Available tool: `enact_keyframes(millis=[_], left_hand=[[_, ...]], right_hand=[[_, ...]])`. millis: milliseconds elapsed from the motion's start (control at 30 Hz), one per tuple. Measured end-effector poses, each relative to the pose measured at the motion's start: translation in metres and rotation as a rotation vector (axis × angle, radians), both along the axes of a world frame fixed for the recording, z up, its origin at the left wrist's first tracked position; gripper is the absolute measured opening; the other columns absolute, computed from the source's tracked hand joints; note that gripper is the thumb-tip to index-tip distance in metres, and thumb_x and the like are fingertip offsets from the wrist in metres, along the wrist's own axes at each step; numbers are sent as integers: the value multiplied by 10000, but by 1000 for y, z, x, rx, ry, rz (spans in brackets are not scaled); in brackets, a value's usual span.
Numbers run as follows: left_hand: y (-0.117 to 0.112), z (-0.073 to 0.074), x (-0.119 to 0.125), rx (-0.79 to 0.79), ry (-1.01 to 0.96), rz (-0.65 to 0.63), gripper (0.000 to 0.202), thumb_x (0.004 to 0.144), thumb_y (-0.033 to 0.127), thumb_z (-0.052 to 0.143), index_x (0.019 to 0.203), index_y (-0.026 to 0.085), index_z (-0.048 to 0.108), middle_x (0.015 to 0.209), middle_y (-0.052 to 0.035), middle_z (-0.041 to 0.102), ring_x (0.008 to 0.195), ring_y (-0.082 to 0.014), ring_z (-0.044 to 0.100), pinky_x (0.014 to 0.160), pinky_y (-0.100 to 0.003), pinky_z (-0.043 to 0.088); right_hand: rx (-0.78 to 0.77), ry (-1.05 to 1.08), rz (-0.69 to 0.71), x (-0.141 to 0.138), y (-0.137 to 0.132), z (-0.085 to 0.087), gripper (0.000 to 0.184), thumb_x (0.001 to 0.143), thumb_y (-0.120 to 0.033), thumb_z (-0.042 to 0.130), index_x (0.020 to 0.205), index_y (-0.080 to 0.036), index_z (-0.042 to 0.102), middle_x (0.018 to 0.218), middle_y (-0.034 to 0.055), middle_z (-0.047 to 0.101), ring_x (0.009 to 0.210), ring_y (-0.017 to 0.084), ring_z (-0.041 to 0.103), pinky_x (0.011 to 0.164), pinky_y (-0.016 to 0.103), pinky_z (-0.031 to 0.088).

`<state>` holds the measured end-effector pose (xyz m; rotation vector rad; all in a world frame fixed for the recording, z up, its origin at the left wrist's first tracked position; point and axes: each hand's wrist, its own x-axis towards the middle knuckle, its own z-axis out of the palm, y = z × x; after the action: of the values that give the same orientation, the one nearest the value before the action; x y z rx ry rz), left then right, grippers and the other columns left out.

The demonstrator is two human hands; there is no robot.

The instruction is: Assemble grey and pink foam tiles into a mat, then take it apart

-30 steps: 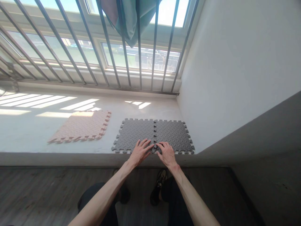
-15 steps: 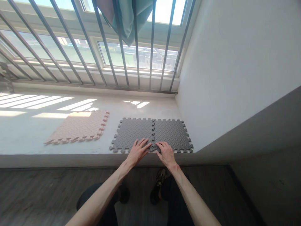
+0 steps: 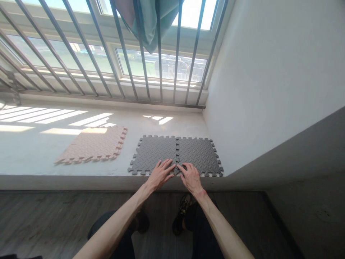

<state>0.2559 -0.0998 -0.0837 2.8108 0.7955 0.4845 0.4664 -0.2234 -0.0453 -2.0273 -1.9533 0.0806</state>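
Note:
Two grey foam puzzle mats lie side by side on a white window ledge point(image 3: 32, 154), joined along a toothed seam. My left hand point(image 3: 159, 173) rests flat on the left grey mat point(image 3: 153, 151), fingers spread, close to the seam at the near edge. My right hand point(image 3: 190, 175) lies on the right grey mat point(image 3: 198, 151), fingers stretched toward the seam. The fingertips of both hands almost meet over the joint. Neither hand holds anything.
A pink foam puzzle mat point(image 3: 93, 144) lies on the ledge to the left. Metal window bars point(image 3: 121, 54) rise behind, with a teal cloth point(image 3: 145, 21) hanging from them. A white wall point(image 3: 269, 79) closes the right side. My legs and shoes are over a wooden floor point(image 3: 40, 223).
Both hands stay pressed at the near end of the seam; the fingers shift slightly. The view wobbles a little between frames.

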Motion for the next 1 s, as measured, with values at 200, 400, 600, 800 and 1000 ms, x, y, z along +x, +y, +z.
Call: enact_keyframes(millis=[200,400,600,800,1000], left_hand=[[57,16,-64,21,-50,374,630,1096,539,456,1653,246,491,1733,-159,424,1640,-334,317,1324,-602,251],[73,-6,-98,-65,73,498,655,1053,613,503,1638,319,521,1778,-159,336,1657,-426,242,1255,-741,258],[58,-14,-92,6,27,503,644,1059,576,485,1653,326,503,1775,-113,363,1665,-340,255,1316,-586,246],[55,-11,-90,20,-12,519,638,1061,568,475,1646,319,516,1777,-108,358,1667,-336,255,1316,-579,250],[55,-13,-91,26,-30,509,628,1063,559,493,1648,332,512,1783,-96,346,1668,-335,255,1313,-584,260]], right_hand=[[-60,-96,13,-3,4,5,527,991,-219,598,1511,-301,623,1471,141,633,1347,317,545,1079,485,512],[-51,-70,73,-4,31,15,560,1014,-312,562,1556,-172,568,1705,144,470,1506,314,482,1186,486,477],[-100,-22,110,-10,50,-3,587,1095,-399,453,1571,-67,547,1649,197,536,1564,289,472,1294,448,380],[-56,-7,79,-7,77,-2,635,1104,-478,451,1579,-65,535,1667,209,509,1585,294,440,1311,446,352],[-36,22,-13,-8,112,-6,590,1129,-459,392,1562,-94,556,1595,197,597,1530,271,511,1278,428,391]])
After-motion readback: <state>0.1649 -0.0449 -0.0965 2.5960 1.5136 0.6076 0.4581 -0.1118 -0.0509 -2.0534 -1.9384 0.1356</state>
